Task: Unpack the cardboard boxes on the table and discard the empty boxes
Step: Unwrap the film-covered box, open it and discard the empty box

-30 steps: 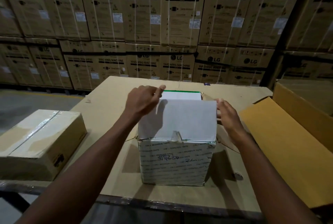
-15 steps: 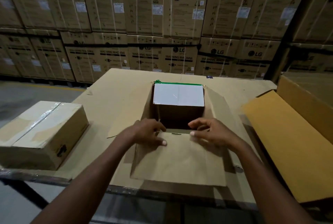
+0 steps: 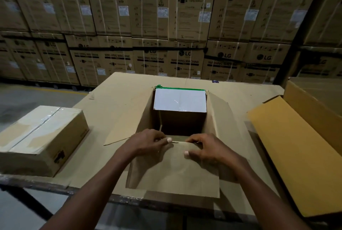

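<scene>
With the opened cardboard box (image 3: 180,128) at the table's (image 3: 118,96) near edge and its near flap (image 3: 174,167) pinched by both the left hand (image 3: 148,142) and right hand (image 3: 207,149), the flap could be torn or the box dragged off by a hard pull.

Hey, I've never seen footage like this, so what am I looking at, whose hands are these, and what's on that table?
There is no machine here. A person wears a camera on the head, so you look down along their arms. The left hand and right hand both grip the near flap of an open cardboard box on a cardboard-covered table. Its far flap is white with green tape. A taped, closed box sits on the left; a larger open box lies to the right. Stacked washing-machine cartons fill the background.
</scene>
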`<action>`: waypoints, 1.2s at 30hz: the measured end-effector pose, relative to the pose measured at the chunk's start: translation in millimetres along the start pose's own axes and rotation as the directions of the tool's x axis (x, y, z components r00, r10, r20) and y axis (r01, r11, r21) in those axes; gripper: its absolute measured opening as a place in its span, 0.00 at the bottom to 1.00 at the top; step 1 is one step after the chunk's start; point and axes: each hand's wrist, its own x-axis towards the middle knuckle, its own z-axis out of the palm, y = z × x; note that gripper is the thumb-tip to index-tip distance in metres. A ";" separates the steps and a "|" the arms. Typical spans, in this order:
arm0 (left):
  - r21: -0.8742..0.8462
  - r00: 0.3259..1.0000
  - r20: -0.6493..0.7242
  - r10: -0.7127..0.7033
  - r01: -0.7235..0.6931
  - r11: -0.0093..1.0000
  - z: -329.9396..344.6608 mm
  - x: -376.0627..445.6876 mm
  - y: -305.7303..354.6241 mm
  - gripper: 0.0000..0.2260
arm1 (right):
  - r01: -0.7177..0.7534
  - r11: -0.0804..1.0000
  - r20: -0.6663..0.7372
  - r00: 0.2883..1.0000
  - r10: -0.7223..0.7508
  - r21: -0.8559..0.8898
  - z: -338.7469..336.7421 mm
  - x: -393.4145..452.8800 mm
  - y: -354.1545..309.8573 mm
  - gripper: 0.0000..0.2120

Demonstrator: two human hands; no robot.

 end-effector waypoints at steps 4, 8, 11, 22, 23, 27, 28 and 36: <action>-0.009 0.995 -0.093 -0.022 0.021 1.000 -7.9 18.8 9.1 0.20 | 0.045 0.997 -0.058 0.997 -0.042 0.058 -19.7 17.0 -2.4 0.13; 0.011 0.995 -0.093 -0.027 0.028 1.000 -8.5 63.7 5.6 0.13 | 0.001 0.991 -0.051 0.999 -0.008 -0.130 -34.7 63.2 -1.2 0.17; 0.064 0.997 0.002 -0.081 0.081 0.995 -3.6 108.3 -7.5 0.15 | -0.051 0.972 0.028 0.998 0.059 -0.228 -34.2 103.1 7.3 0.22; 0.342 0.931 0.244 -0.273 0.181 0.922 34.4 211.6 -57.5 0.30 | -0.179 0.827 0.228 0.911 0.344 -0.534 -11.1 194.0 36.3 0.36; 0.367 0.925 0.250 -0.285 0.182 0.912 34.2 213.7 -57.9 0.32 | -0.179 0.816 0.246 0.899 0.363 -0.549 -8.6 197.5 36.2 0.38; 0.355 0.945 0.217 -0.244 0.156 0.922 20.2 210.5 -52.2 0.40 | -0.212 0.816 0.217 0.900 0.377 -0.538 -5.0 204.9 36.7 0.47; 0.339 0.960 0.182 -0.213 0.142 0.930 13.7 206.7 -49.1 0.40 | -0.220 0.822 0.202 0.906 0.372 -0.525 -6.1 205.6 35.9 0.48; 0.300 0.957 -0.283 0.064 0.025 0.954 -39.3 206.6 -31.6 0.45 | -0.206 0.885 -0.209 0.970 0.127 -0.417 -54.2 212.7 15.4 0.51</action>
